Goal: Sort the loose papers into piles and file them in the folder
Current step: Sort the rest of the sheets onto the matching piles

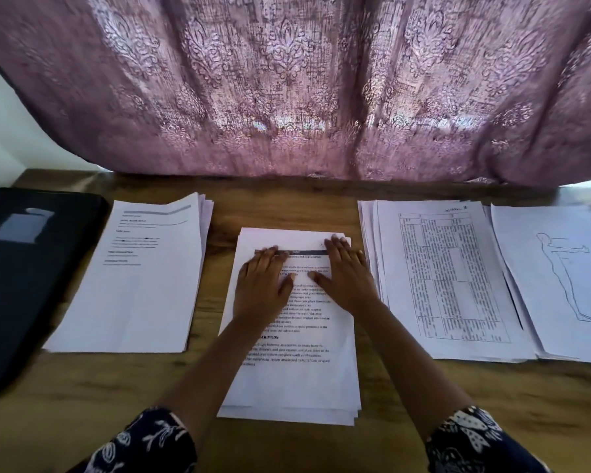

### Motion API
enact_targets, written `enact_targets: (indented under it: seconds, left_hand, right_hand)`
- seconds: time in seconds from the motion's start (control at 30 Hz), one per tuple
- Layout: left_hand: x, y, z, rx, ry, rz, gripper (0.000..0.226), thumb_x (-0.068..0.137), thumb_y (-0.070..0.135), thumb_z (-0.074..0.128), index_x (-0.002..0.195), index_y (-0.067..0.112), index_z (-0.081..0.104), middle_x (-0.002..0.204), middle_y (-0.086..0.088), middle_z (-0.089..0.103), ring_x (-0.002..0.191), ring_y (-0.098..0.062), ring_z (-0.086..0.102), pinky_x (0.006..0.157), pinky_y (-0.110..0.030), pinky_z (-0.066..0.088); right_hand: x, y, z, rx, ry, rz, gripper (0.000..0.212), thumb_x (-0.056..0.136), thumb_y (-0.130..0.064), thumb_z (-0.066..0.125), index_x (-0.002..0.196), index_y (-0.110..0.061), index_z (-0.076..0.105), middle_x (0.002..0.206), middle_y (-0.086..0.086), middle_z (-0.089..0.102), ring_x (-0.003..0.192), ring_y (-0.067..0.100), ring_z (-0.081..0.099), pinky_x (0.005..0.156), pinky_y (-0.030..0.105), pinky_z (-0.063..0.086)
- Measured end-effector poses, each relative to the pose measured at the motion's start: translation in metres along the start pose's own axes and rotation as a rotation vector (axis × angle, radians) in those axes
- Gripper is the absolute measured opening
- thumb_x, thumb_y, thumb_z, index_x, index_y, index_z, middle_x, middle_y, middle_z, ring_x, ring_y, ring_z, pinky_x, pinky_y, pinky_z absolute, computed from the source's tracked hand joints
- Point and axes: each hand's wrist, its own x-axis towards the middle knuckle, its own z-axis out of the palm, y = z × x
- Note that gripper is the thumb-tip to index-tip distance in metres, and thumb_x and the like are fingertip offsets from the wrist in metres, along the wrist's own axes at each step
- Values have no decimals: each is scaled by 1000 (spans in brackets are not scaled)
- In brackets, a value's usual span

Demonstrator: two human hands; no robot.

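Several piles of white paper lie on a wooden table (321,199). The middle pile (297,377) carries dense printed text, and both my hands lie flat on its upper half. My left hand (261,285) has straight fingers pointing away from me. My right hand (347,276) rests beside it, thumbs nearly meeting. A pile with sparse text (140,285) sits to the left. On the right lie a pile topped by a table sheet (447,278) and a pile topped by a line drawing of a body (560,281). A black folder (24,278) lies closed at the far left.
A purple patterned curtain (304,87) hangs along the table's far edge. A white wall (11,138) shows at the upper left. Bare wood shows between the piles and along the near edge.
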Motion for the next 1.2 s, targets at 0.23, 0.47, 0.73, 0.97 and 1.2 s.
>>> enact_targets:
  seconds: [0.23, 0.47, 0.73, 0.97, 1.2]
  left_hand:
    - [-4, 1, -4, -107, 35, -13, 54, 94, 48, 40, 138, 18, 50, 144, -4, 49, 135, -25, 42, 114, -40, 23]
    - [-6, 4, -21, -438, 47, -72, 54, 95, 49, 40, 140, 21, 46, 147, 0, 45, 134, -19, 43, 112, -45, 36]
    - [-33, -33, -94, -726, 285, -364, 81, 81, 38, 72, 147, 28, 26, 149, -1, 39, 126, -13, 44, 104, -36, 42]
    - [-78, -53, -105, -709, 156, -430, 76, 84, 33, 71, 147, 27, 28, 149, -1, 40, 125, -20, 47, 99, -31, 38]
    - [-94, -44, -74, -550, 30, -235, 79, 75, 51, 75, 140, 34, 33, 141, 3, 48, 122, -18, 51, 102, -40, 44]
  right_hand:
    - [-23, -16, -11, 296, 189, 133, 59, 88, -41, 63, 140, -26, 37, 134, 0, 54, 112, 22, 57, 93, 40, 50]
    - [-44, -18, -9, 858, 211, 272, 56, 91, -25, 64, 138, -35, 35, 134, -5, 56, 104, 17, 65, 79, 35, 57]
    - [-62, -51, -22, 1105, 88, 208, 44, 89, -16, 66, 126, -29, 45, 113, -5, 67, 87, 9, 70, 69, 26, 59]
    - [-99, -95, 0, 563, 81, 263, 51, 90, -35, 63, 136, -26, 42, 123, -5, 62, 101, 17, 63, 85, 31, 50]
    - [-129, -79, 16, 277, 138, 401, 73, 87, -41, 64, 147, -28, 24, 126, 8, 59, 117, 26, 54, 105, 43, 34]
